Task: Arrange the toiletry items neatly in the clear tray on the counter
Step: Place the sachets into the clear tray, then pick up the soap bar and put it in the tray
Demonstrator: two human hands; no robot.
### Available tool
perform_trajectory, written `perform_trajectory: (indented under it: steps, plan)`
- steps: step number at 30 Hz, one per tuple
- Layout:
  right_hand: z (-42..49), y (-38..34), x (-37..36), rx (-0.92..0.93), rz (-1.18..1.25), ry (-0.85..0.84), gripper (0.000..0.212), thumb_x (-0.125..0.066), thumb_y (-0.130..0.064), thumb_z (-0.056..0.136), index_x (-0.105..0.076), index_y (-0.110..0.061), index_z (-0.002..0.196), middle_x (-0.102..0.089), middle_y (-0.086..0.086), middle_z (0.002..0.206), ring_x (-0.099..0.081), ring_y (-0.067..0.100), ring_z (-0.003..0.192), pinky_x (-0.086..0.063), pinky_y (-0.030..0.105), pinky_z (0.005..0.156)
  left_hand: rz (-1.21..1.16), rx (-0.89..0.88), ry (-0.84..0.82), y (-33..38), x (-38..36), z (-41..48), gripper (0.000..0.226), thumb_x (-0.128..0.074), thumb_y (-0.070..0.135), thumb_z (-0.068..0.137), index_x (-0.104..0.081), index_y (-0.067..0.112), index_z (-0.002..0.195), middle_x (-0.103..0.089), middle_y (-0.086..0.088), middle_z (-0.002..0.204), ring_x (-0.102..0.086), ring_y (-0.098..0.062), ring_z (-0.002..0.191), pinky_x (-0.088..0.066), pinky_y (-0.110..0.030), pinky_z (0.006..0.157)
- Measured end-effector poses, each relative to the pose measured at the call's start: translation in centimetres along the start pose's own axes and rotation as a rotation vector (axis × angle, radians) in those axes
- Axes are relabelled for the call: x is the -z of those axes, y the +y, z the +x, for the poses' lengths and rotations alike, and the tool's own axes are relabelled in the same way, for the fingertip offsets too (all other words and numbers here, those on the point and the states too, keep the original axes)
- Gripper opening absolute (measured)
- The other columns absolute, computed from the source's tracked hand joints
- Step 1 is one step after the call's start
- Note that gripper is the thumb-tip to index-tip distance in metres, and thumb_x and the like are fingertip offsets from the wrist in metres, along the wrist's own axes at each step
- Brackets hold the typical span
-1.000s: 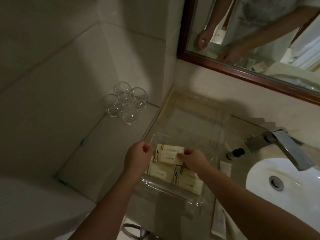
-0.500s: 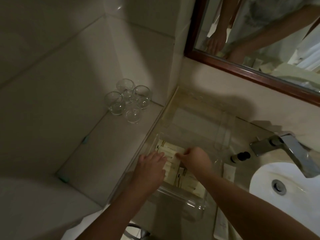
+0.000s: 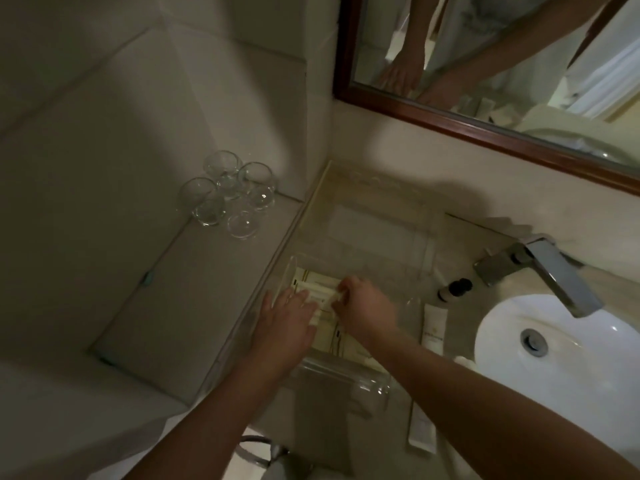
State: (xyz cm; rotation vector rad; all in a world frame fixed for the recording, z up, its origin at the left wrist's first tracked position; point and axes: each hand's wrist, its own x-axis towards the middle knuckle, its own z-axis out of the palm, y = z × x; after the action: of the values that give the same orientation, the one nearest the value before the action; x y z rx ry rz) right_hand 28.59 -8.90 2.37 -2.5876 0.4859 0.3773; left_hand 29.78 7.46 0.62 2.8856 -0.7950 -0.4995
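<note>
A clear tray (image 3: 375, 382) sits on the marble counter, holding several cream toiletry packets (image 3: 317, 284). My left hand (image 3: 287, 323) lies flat with fingers spread on the packets at the tray's left side. My right hand (image 3: 363, 306) pinches the edge of a cream packet lying in the tray. Right of the tray, outside it, lie a small dark-capped bottle (image 3: 454, 289), a white tube (image 3: 434, 327) and another white tube (image 3: 420, 429) nearer the front edge.
Several upturned glasses (image 3: 227, 194) stand on the lower tiled ledge at left. A white basin (image 3: 561, 351) with a chrome faucet (image 3: 547, 271) is at right. A wood-framed mirror (image 3: 485, 129) hangs on the back wall.
The packet held above the tray has been lowered onto the other packets. My left hand has moved from the tray's left wall to rest flat on the packets.
</note>
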Motion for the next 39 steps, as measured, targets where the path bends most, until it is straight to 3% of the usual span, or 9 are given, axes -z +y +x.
perform_trajectory:
  steps: [6,10,15,18,21,24,26,32,39]
  plan:
    - [-3.9,5.1,3.3,-0.040,0.291,0.206,0.012,-0.061,-0.036,0.088,-0.060,-0.032,0.099,-0.062,-0.015,0.086,-0.061,0.003,0.075,-0.053,0.027,0.066,-0.132,-0.050,0.183,3.5,0.3,0.4,0.044,-0.048,0.032,0.077,-0.061,0.020,0.118,-0.058,-0.004,0.129,-0.048,-0.028,0.122,-0.036,-0.044,0.106]
    - [-7.3,11.3,6.2,-0.161,0.316,0.340,0.005,-0.062,-0.033,0.090,-0.059,-0.029,0.090,-0.061,-0.011,0.076,-0.059,0.005,0.068,-0.055,0.029,0.065,-0.306,-0.131,0.260,9.4,0.8,-0.3,0.029,-0.056,0.021,0.079,-0.065,0.014,0.105,-0.063,-0.006,0.102,-0.057,-0.026,0.096,-0.050,-0.039,0.081]
    - [-12.5,16.9,6.6,-0.222,0.225,0.201,0.013,-0.060,-0.035,0.091,-0.059,-0.027,0.081,-0.060,-0.010,0.069,-0.057,0.004,0.063,-0.042,0.020,0.054,-0.468,-0.121,0.127,16.1,0.0,-3.5,0.010,-0.052,0.023,0.091,-0.061,0.020,0.094,-0.058,0.005,0.087,-0.054,-0.011,0.077,-0.049,-0.030,0.069]
    - [-14.5,19.0,5.3,-0.222,0.125,0.123,0.017,-0.059,-0.047,0.088,-0.058,-0.031,0.080,-0.061,-0.011,0.069,-0.056,0.003,0.063,-0.048,0.024,0.056,-0.503,0.000,0.028,19.3,-1.5,-5.1,0.010,-0.053,0.029,0.091,-0.060,0.023,0.087,-0.060,0.007,0.080,-0.056,-0.008,0.073,-0.053,-0.029,0.068]
    - [-15.8,20.3,4.0,-0.190,0.057,0.038,0.021,-0.060,-0.052,0.084,-0.056,-0.032,0.083,-0.061,-0.011,0.073,-0.057,0.006,0.066,-0.046,0.025,0.057,-0.449,0.136,-0.034,21.3,-3.4,-6.2,0.014,-0.054,0.032,0.090,-0.064,0.022,0.091,-0.065,0.004,0.086,-0.059,-0.011,0.076,-0.050,-0.028,0.069]
    - [-16.7,20.6,3.3,-0.135,0.023,0.004,0.023,-0.061,-0.051,0.082,-0.050,-0.032,0.087,-0.058,-0.010,0.079,-0.055,0.009,0.068,-0.040,0.024,0.054,-0.422,0.199,-0.009,22.3,-5.2,-7.1,0.016,-0.055,0.026,0.089,-0.062,0.016,0.098,-0.063,-0.002,0.098,-0.059,-0.018,0.090,-0.047,-0.029,0.078]
    - [-16.9,21.0,3.2,-0.126,0.033,-0.013,0.024,-0.062,-0.051,0.082,-0.050,-0.031,0.089,-0.059,-0.009,0.083,-0.056,0.011,0.070,-0.036,0.024,0.053,-0.464,0.239,0.016,22.8,-5.9,-7.6,0.013,-0.057,0.024,0.085,-0.061,0.017,0.095,-0.063,-0.001,0.096,-0.059,-0.017,0.090,-0.050,-0.032,0.081]
    - [-17.4,22.2,2.3,-0.071,0.043,-0.032,0.043,-0.064,-0.048,0.078,-0.050,-0.026,0.113,-0.065,-0.002,0.101,-0.065,0.020,0.091,-0.045,0.030,0.068,-0.499,0.244,0.052,24.6,-6.6,-7.8,0.036,-0.067,0.024,0.082,-0.055,0.017,0.115,-0.052,0.000,0.113,-0.054,-0.015,0.102,-0.044,-0.025,0.088]
    - [-17.6,23.2,2.1,-0.013,0.052,-0.057,0.032,-0.058,-0.044,0.084,-0.054,-0.023,0.107,-0.061,-0.005,0.093,-0.061,0.017,0.083,-0.044,0.027,0.067,-0.427,0.261,0.044,25.4,-6.3,-7.4,0.047,-0.069,0.024,0.079,-0.052,0.016,0.122,-0.051,-0.004,0.121,-0.056,-0.021,0.105,-0.049,-0.036,0.089]
